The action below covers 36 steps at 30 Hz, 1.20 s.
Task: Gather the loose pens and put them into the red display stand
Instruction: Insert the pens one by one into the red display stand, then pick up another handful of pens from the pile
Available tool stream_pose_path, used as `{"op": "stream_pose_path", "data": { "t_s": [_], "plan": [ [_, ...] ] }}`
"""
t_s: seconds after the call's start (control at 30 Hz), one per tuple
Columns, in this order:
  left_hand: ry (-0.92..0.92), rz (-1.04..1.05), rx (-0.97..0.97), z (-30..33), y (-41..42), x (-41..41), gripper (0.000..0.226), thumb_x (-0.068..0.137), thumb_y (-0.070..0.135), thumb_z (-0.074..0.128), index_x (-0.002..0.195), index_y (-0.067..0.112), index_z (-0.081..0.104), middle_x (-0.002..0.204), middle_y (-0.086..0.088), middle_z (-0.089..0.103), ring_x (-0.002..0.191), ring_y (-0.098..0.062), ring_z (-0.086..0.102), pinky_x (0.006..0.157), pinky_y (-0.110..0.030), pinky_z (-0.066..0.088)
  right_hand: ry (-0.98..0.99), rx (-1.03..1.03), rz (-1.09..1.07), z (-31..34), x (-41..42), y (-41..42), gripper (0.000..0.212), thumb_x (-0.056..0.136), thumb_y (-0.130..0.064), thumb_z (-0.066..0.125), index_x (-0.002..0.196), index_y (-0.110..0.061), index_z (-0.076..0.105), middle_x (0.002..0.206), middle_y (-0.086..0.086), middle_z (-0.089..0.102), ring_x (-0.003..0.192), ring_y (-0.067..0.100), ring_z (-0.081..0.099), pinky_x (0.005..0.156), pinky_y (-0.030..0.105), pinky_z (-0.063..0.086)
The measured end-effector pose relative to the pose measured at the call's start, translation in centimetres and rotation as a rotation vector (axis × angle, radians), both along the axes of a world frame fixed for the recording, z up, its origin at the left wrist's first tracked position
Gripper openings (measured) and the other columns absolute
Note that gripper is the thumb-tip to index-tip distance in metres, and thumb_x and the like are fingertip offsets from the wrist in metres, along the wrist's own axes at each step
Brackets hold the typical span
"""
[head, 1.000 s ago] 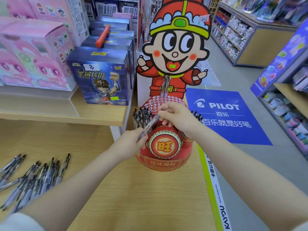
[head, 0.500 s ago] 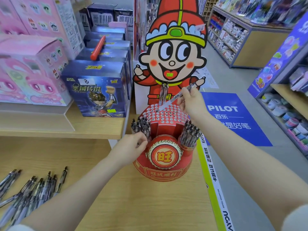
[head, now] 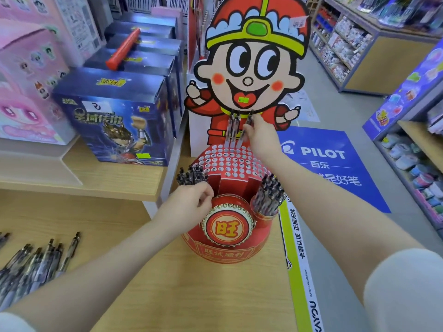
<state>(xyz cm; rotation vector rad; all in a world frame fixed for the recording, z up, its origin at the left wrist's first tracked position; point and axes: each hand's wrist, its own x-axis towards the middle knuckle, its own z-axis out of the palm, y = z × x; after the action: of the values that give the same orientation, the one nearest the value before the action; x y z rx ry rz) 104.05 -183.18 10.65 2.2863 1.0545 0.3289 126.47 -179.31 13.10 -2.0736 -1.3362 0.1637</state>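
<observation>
A person's right hand [head: 260,137] reaches to the back of the red display stand [head: 226,245] on a wooden counter [head: 191,295], its fingers pinched around a pen [head: 247,128] standing in the rear row of the perforated top. Two more pens [head: 232,130] stand upright just beside it, in front of the cartoon cut-out figure [head: 251,68] that rises behind the stand.

The left hand [head: 189,207] rests loosely curled against the stand's left front edge, touching the base of the cluster of pens [head: 190,176] in the left-hand cup; whether it grips anything cannot be told. A second bundle of pens [head: 269,195] fills the cup on the right side. Most holes in the domed top are unfilled.

A pile of loose pens [head: 36,262] lies well apart from the stand, at the counter's left edge. On the raised shelf [head: 107,185] behind sit dark blue boxes [head: 115,116], with a red tube [head: 123,47] lying across their tops, and pink boxes [head: 26,92] to the left. A blue floor sign [head: 330,164] reading PILOT lies on the aisle to the right, with stocked shop shelving [head: 347,44] beyond.
</observation>
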Motion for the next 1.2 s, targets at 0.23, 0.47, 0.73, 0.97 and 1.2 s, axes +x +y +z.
{"op": "stream_pose_path", "data": {
  "t_s": [0.23,0.47,0.73,0.97,1.2],
  "plan": [
    [0.032,-0.016,-0.001,-0.6,0.0,0.7,0.014,0.094,0.022,0.049,0.099,0.018,0.062,0.087,0.003,0.068,0.078,-0.012,0.062,0.071,-0.037,0.055,-0.43,-0.245,0.006,-0.3,0.1,0.9,0.036,0.101,-0.03,0.037,0.108,0.001,0.053,0.101,0.021,0.065,0.091,0.041,0.062,0.064,0.037,0.041],
    [0.025,-0.013,-0.017,-0.6,-0.6,0.2,0.014,0.093,0.023,0.049,0.098,0.019,0.062,0.086,0.006,0.066,0.08,-0.011,0.061,0.07,-0.031,0.054,-0.376,-0.472,0.036,-0.8,-0.9,-1.6,0.021,0.096,-0.006,0.043,0.107,-0.005,0.06,0.108,0.014,0.063,0.101,0.034,0.061,0.076,0.037,0.048],
    [0.077,-0.125,-0.006,-1.5,-2.4,-4.0,0.011,0.091,0.02,0.05,0.092,0.018,0.061,0.078,0.005,0.063,0.076,-0.016,0.061,0.068,-0.031,0.051,-0.162,-0.198,0.165,0.0,-7.3,-8.9,0.039,0.097,-0.025,0.041,0.059,-0.018,0.037,0.062,0.0,0.047,0.063,0.023,0.045,0.057,0.033,0.036],
    [0.343,0.031,0.135,-4.6,-3.9,-10.9,0.024,0.094,0.033,0.042,0.099,0.017,0.059,0.085,-0.006,0.068,0.081,-0.03,0.064,0.063,-0.033,0.049,-0.091,-0.191,0.224,-1.8,-15.0,-11.6,0.03,0.096,-0.03,0.043,0.069,-0.017,0.047,0.071,0.01,0.062,0.077,0.034,0.059,0.059,0.036,0.04],
    [0.58,0.26,0.036,-7.5,-7.4,-24.4,0.025,0.097,0.032,0.038,0.102,0.014,0.054,0.076,0.0,0.054,0.064,-0.02,0.055,0.05,-0.026,0.042,-0.165,-0.414,0.557,-6.5,-23.3,-10.5,0.028,0.097,-0.028,0.042,0.091,-0.008,0.06,0.09,0.015,0.067,0.089,0.035,0.061,0.067,0.039,0.048]
  ]
}}
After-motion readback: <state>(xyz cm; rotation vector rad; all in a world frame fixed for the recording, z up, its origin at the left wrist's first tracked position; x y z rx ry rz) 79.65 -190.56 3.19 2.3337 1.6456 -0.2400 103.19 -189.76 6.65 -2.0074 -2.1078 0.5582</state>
